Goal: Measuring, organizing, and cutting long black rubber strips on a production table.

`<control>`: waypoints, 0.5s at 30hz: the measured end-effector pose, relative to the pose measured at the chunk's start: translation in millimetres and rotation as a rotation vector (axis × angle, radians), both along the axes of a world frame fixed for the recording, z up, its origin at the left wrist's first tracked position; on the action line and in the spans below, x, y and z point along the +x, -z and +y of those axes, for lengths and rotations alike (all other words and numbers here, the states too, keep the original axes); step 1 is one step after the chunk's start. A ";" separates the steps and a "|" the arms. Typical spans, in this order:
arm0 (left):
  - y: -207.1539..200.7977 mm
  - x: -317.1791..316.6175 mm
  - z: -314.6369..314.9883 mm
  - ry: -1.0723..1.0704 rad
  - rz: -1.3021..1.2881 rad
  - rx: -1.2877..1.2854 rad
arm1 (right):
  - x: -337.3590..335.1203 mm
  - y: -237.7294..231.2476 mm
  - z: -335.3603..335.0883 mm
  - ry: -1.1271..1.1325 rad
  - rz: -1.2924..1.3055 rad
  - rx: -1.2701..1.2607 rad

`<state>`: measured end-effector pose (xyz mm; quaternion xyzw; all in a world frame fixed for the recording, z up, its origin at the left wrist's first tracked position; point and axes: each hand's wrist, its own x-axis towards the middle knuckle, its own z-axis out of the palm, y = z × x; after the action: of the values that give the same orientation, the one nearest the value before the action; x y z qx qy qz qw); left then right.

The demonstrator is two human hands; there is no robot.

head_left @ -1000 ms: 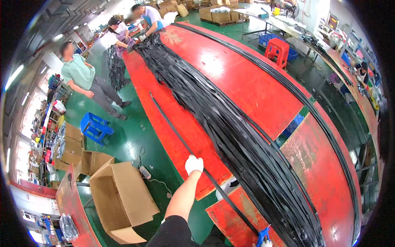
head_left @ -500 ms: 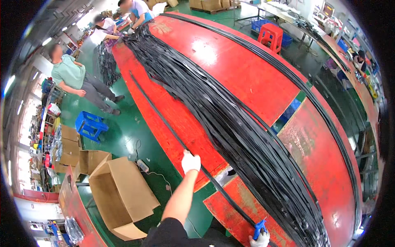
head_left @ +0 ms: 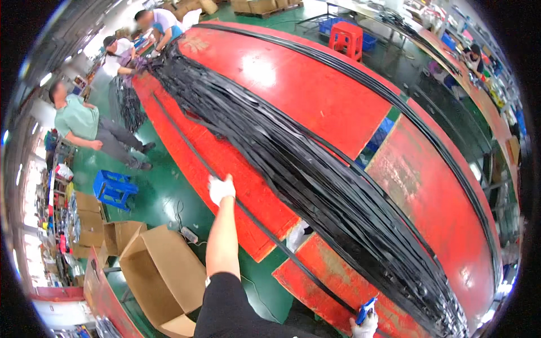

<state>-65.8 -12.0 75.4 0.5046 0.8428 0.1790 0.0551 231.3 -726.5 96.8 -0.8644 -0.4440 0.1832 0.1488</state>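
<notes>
A long black strip (head_left: 256, 223) runs along the near edge of the red table (head_left: 315, 115). My left hand (head_left: 221, 190), in a white glove, is closed around this strip with the arm stretched far forward. At the lower edge my right hand (head_left: 365, 327), also gloved, grips a small blue hand tool (head_left: 367, 307) beside the strip's near end; its exact kind does not show. A thick bundle of black strips (head_left: 293, 155) lies lengthwise on the table, just right of the single strip.
Two people (head_left: 158, 27) bend over the bundle's far end. Another person (head_left: 84, 121) stands at the left near a blue stool (head_left: 114, 188). An open cardboard box (head_left: 180, 265) stands on the left floor. Gaps split the table boards. Beyond them is a red stool (head_left: 346, 40).
My left hand has slid farther away along the strip, and that arm is straighter. The right hand still holds the blue tool near the strip's near end. The whole view has shifted slightly.
</notes>
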 end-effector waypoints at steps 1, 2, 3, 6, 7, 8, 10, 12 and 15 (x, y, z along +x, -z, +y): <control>6.2 27.2 -28.4 0.121 -0.049 -0.061 | -4.6 21.4 -30.3 0.135 0.037 -0.168; 25.8 40.4 -65.1 0.187 0.124 -0.083 | -7.2 18.6 -28.4 0.121 0.084 -0.112; 28.9 63.6 -105.4 0.329 0.114 -0.227 | -6.5 -8.0 -14.4 0.184 0.105 -0.084; 43.3 62.9 -202.8 0.501 0.132 -0.363 | 17.3 -36.5 1.2 0.195 0.109 -0.069; 12.0 88.6 -246.1 0.166 -0.333 -0.356 | 25.2 -70.1 10.6 0.205 0.128 -0.039; 117.8 32.6 -235.4 0.321 -0.043 0.068 | 44.8 -66.4 9.4 0.255 0.111 0.076; 83.8 73.8 -269.6 0.324 -0.183 -0.037 | 50.8 -39.2 -35.2 0.216 0.117 0.115; 23.2 87.4 -286.6 0.359 0.027 -0.028 | 7.9 -46.3 -59.1 0.438 0.083 0.267; 33.6 81.3 -269.0 0.274 0.061 -0.262 | 10.6 -61.3 -119.2 0.567 0.222 0.148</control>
<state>15.5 -281.1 41.8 0.6083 0.7836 0.0431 0.1187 241.9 -845.6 158.2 -0.9153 -0.1782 0.1950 0.3040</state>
